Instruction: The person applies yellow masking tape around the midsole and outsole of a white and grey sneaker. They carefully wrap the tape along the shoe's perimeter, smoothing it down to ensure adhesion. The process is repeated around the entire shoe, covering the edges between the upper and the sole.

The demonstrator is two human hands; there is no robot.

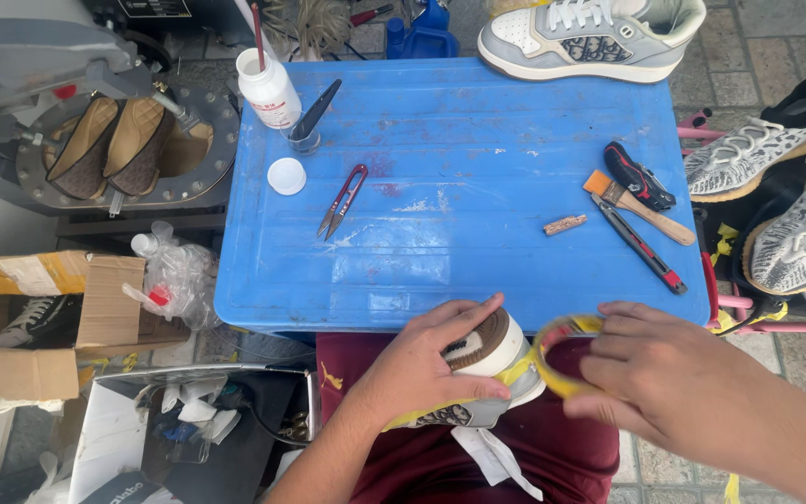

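Sneaker [478,369] sits sole-up on lap below blue table [459,187], left hand [422,364] fingers clamped over sole, right hand [664,383] fingers closed on yellow tape roll [562,359]; judgement: keep tape taut, overlap each of 2 wraps evenly.

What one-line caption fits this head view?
Left hand steadies a sneaker while right hand holds yellow tape.

Blue table [478,187]: white bottle [269,89], cap [286,175], red snips [341,200], brush [636,206], utility knife [641,247]. Grey sneaker [590,35] on far edge. Cardboard box [48,313] left.
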